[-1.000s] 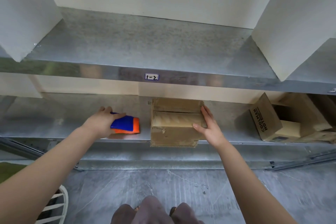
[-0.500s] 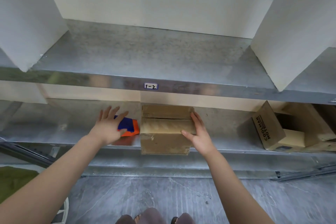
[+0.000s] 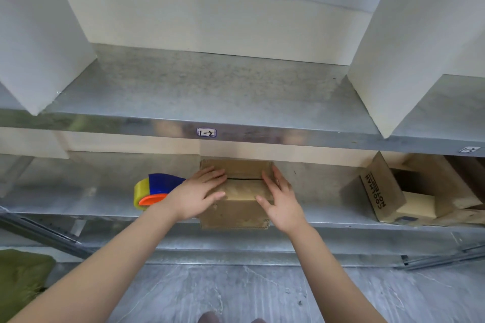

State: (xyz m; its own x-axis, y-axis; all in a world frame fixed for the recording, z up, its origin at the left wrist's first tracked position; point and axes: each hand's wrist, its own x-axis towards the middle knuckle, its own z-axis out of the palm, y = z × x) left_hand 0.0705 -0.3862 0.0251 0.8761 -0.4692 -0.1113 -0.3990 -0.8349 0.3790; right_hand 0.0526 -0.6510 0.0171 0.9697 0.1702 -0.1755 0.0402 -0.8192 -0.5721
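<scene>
Head camera: the left hand (image 3: 195, 191) lies flat on the left part of the box (image 3: 236, 211) top, fingers straight and spread, thumb along the front fold. It grips nothing. The right hand (image 3: 282, 199) mirrors it on the right part, fingers straight and pointing toward the back of the shelf, thumb stretched inward along the same fold. Both hands press down rather than hold.

The box is small, brown corrugated card. It sits at the front edge of the lower shelf (image 3: 78, 207), about midway along it, and its front face seems to hang slightly past that edge. It is probably light and stiff at its corners and walls. The top flaps, which meet at a dark slit between the hands, look unsealed and will give under weight. The card is rough, so it is unlikely to slip on skin. The best hold is palms against the two short side walls, low down, or fingers under the overhanging bottom edge, not on the flaps.

Its long axis appears to run left to right, parallel to the shelf's front edge, as does the flap seam. The opening faces up.

Just beside the left hand, toward the shelf's left end, lies a blue, orange and yellow tape dispenser (image 3: 154, 189). An open carton (image 3: 380, 193) stands well apart near the right end.
</scene>
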